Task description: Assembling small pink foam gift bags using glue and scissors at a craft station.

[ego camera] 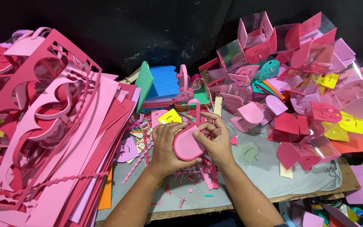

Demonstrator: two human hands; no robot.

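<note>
Pink foam dominates the head view: a person's left hand (pixel 164 145) and right hand (pixel 217 141) together grip a pink arch-shaped foam piece (pixel 186 146), flat at its upper left and rounded at its lower right, held just above the grey-covered bench (pixel 257 168). The left hand wraps its near edge with the thumb along the top; the right hand pinches the far side, fingers curled over it. At upper right stands a heap of clear plastic boxes (pixel 299 54) with pink, lilac and yellow foam ends, several of them cut with smiling faces; whether anything lies inside them cannot be told. A teal smiling-face cutout (pixel 269 68) sits among the heap. At left, a tall stack of pink and red foam offcuts (pixel 43 126), pierced by arch-shaped holes, reaches to the bench edge. Behind the hands lie a blue textured sheet (pixel 163 82), a green sheet (pixel 145 82) leaning beside it, and a small yellow piece (pixel 169 117). Pink scraps and zigzag strips (pixel 190 185) litter the cloth beneath the wrists.
</note>
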